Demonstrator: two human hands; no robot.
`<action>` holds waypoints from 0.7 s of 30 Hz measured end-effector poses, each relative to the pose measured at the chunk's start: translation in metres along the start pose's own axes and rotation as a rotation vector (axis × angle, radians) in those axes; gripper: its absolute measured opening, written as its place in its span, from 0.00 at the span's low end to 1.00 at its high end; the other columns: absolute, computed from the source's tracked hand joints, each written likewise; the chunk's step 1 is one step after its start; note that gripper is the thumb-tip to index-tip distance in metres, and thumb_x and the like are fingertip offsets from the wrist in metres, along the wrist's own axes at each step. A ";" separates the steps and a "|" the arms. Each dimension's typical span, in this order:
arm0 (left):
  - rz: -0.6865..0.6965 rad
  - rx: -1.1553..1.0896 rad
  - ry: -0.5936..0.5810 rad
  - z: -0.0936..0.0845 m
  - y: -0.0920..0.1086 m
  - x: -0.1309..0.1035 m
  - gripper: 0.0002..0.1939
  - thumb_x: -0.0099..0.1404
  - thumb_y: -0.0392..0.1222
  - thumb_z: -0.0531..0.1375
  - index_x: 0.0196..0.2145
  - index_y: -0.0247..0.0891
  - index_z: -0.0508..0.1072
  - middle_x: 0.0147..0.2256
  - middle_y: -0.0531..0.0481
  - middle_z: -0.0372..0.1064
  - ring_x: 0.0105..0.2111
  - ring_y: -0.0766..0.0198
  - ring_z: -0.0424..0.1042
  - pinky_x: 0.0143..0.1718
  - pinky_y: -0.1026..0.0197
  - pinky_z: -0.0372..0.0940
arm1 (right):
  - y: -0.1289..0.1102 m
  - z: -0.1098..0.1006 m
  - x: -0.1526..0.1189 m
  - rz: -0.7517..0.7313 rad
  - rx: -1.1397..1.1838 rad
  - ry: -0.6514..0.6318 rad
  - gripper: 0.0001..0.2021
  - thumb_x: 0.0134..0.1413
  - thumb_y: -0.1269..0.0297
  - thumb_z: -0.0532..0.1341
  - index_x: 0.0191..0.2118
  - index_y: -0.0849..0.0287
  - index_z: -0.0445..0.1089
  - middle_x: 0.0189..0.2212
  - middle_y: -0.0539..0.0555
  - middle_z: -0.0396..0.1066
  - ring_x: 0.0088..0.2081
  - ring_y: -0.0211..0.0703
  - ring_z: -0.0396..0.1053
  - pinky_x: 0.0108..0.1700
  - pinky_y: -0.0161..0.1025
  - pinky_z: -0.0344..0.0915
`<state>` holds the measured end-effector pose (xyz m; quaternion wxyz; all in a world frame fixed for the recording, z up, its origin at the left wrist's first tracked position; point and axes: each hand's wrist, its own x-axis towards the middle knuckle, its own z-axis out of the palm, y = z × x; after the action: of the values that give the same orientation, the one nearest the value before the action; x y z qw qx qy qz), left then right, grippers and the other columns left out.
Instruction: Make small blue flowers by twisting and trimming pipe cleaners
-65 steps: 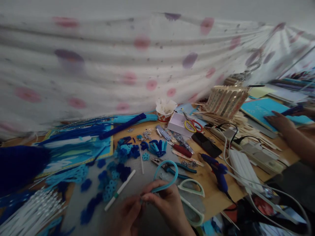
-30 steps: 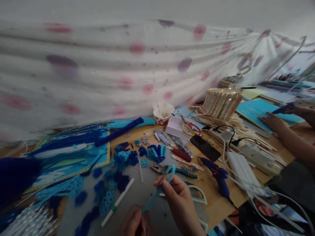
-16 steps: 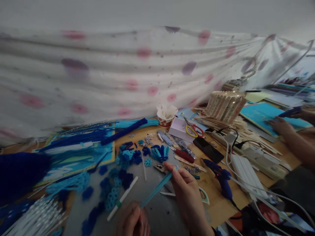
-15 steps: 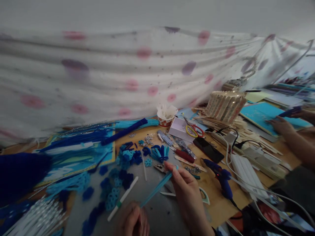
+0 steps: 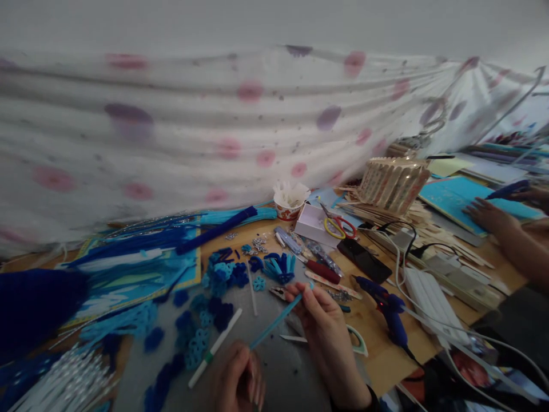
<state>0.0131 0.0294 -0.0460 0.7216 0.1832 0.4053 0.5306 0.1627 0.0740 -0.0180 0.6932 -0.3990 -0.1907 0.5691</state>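
Note:
A light blue pipe cleaner (image 5: 275, 322) stretches slantwise between my two hands above a grey mat (image 5: 274, 377). My left hand (image 5: 241, 375), low in the view, pinches its lower end. The upper end, with a small bend at its tip, is pinched by my right hand (image 5: 323, 326). Just beyond my right fingertips lie pliers (image 5: 278, 293) and a looped bunch of blue pipe cleaners (image 5: 278, 267). A white pen (image 5: 215, 347) with a green band rests left of my left hand, beside light and dark blue pipe-cleaner flowers (image 5: 198, 346).
To the right lie a blue glue gun (image 5: 388, 312), a black phone (image 5: 363, 258), scissors (image 5: 334, 226) and a white power strip (image 5: 435, 303) with cables. Pipe-cleaner bundles (image 5: 141, 252) cover the left side. A paper cup (image 5: 289, 203) stands behind. Another person's hand (image 5: 489, 214) rests on a blue board.
The strand looks narrower and straighter between my hands. My left hand has shifted slightly right. The other person's hand has spread flatter on the blue board.

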 end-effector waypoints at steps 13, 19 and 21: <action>-0.072 0.101 -0.067 0.005 0.009 -0.008 0.22 0.56 0.54 0.70 0.16 0.40 0.68 0.15 0.56 0.57 0.17 0.68 0.56 0.21 0.64 0.56 | -0.010 0.008 0.001 -0.066 -0.049 -0.093 0.13 0.40 0.55 0.78 0.35 0.50 0.82 0.25 0.49 0.82 0.31 0.46 0.79 0.44 0.46 0.74; 0.025 0.122 -0.050 0.002 0.005 -0.008 0.22 0.59 0.55 0.68 0.17 0.40 0.70 0.16 0.55 0.60 0.19 0.65 0.59 0.24 0.62 0.59 | -0.007 0.005 0.001 -0.036 -0.005 -0.089 0.14 0.38 0.56 0.79 0.34 0.50 0.83 0.30 0.50 0.83 0.35 0.45 0.79 0.51 0.47 0.71; 0.138 0.271 0.005 0.001 0.006 -0.009 0.22 0.61 0.56 0.67 0.18 0.40 0.72 0.18 0.53 0.64 0.22 0.63 0.63 0.27 0.62 0.60 | -0.010 0.006 0.001 -0.028 -0.026 -0.096 0.13 0.38 0.57 0.79 0.34 0.49 0.83 0.33 0.50 0.84 0.38 0.46 0.79 0.51 0.47 0.71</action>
<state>0.0086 0.0236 -0.0377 0.6511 0.3049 0.4615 0.5197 0.1647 0.0763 -0.0065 0.6859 -0.3776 -0.2364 0.5754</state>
